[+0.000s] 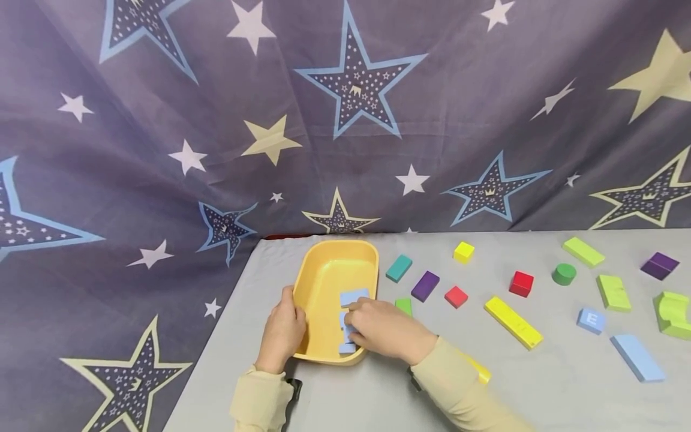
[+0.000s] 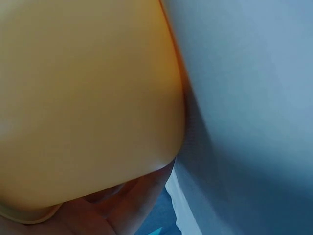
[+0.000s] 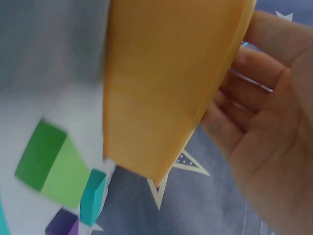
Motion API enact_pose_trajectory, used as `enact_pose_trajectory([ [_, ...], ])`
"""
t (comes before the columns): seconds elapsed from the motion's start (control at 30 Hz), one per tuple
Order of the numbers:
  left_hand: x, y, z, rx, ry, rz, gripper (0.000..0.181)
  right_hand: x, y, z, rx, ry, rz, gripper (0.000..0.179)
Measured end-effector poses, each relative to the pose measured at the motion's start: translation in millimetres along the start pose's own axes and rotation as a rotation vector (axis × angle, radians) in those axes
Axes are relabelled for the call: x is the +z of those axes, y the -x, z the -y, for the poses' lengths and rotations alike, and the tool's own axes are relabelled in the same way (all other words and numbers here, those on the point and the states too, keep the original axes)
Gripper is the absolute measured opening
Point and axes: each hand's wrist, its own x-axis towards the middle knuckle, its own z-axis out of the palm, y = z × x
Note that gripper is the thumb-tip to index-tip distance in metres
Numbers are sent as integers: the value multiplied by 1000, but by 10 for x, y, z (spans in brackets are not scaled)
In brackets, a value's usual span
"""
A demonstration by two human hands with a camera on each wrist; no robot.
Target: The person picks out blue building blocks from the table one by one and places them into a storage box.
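A yellow plastic tray (image 1: 321,312) stands on the grey-covered table with several light blue blocks (image 1: 354,296) along its right side. My left hand (image 1: 283,330) grips the tray's left wall, thumb over the rim; in the left wrist view its fingers (image 2: 139,200) lie against the outer wall. My right hand (image 1: 385,327) reaches over the right rim, thumb and index finger about one light blue block (image 1: 345,324), which it seems to pinch. From the right wrist, the tray's outer wall (image 3: 161,88) hides those fingertips and the blocks inside.
Right of the tray lie a teal block (image 1: 399,268), a dark purple block (image 1: 425,286), a green block (image 1: 403,306), red blocks (image 1: 521,284) and a long yellow block (image 1: 513,322). Farther right are lime green blocks (image 1: 614,293) and a light blue plank (image 1: 638,357). A star-patterned curtain (image 1: 432,150) hangs behind.
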Motion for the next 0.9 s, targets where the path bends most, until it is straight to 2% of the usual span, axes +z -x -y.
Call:
enact_pose_trajectory([
  [0.17,3,-14,-15,-6,0,0,40,-25,45,-58,-66,2,-16,8],
  [0.43,7,-10,-12,-9,-7,2,40,-42,91,-74,-112,49,-44,9],
  [0.7,15,-18,-14,-17,-12,-11,39,-150,180,-80,-119,30,-51,7],
  [0.9,15,-17,-9,-20,-19,-9,40,-200,275,-70,-123,82,-65,8],
])
